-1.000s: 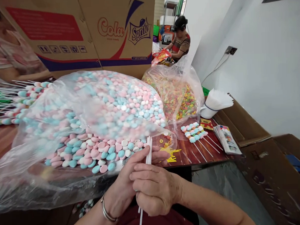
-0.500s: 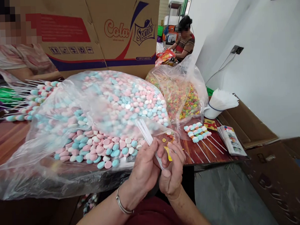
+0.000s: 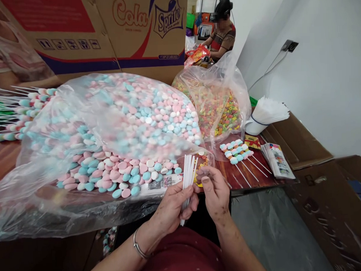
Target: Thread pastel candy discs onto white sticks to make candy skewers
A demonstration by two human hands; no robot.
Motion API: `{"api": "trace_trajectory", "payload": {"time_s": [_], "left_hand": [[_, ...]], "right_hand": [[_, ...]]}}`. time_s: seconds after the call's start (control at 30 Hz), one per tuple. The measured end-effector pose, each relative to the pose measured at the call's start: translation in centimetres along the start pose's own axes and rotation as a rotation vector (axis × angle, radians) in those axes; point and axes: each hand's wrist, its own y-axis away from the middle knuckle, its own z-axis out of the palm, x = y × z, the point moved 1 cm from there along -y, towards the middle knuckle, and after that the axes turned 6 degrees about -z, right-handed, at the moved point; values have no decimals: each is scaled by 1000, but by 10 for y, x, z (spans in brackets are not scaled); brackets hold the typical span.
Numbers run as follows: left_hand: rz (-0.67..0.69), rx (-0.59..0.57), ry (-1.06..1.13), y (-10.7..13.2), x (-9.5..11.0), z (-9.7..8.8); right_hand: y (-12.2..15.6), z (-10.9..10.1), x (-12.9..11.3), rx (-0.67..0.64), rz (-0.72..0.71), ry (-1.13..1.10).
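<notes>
A bundle of thin white sticks (image 3: 187, 171) stands nearly upright in my left hand (image 3: 172, 207), whose fingers and thumb are wrapped round its lower part. Just right of the bundle is my right hand (image 3: 217, 195), its fingers loosely bent and the thumb raised, nothing visible held in it. Its fingertips are close to the sticks; whether they touch is unclear. Beyond my hands, loose pink, blue and white candies (image 3: 110, 173) spill from a large clear plastic bag (image 3: 87, 103). Candy skewers (image 3: 236, 151) on white sticks lie to the right.
A bag of colourful ring-shaped candies (image 3: 217, 106) sits behind. At right are a white container (image 3: 254, 127) of clear sleeves, a stack of printed packets (image 3: 277, 161) and cardboard boxes (image 3: 333, 205). More skewers (image 3: 22, 113) lie left. A large carton (image 3: 105, 27) stands behind; two people sit beyond.
The sticks have turned from leaning left to nearly upright and fanned slightly. My right hand has drawn back from round their lower end to their right side. The view has tilted down.
</notes>
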Motion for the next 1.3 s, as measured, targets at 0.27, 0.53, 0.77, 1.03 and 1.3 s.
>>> {"api": "trace_trajectory", "payload": {"time_s": [0.27,0.53,0.77,1.03,1.3], "left_hand": [[-47,32,-87,0,-12,-10],[-36,75,-128,-2,-19,-14],[-63,125,-126,-3,-18,-15],[-57,128,-139,-4,-19,-17],[-72,81,-136,-6,-22,-19]], "right_hand": [[-4,10,4,-116,365,-198],[0,11,8,-87,442,-221],[0,13,11,-96,452,-185],[1,11,13,-116,438,-213],[3,9,15,-92,463,-209]]}}
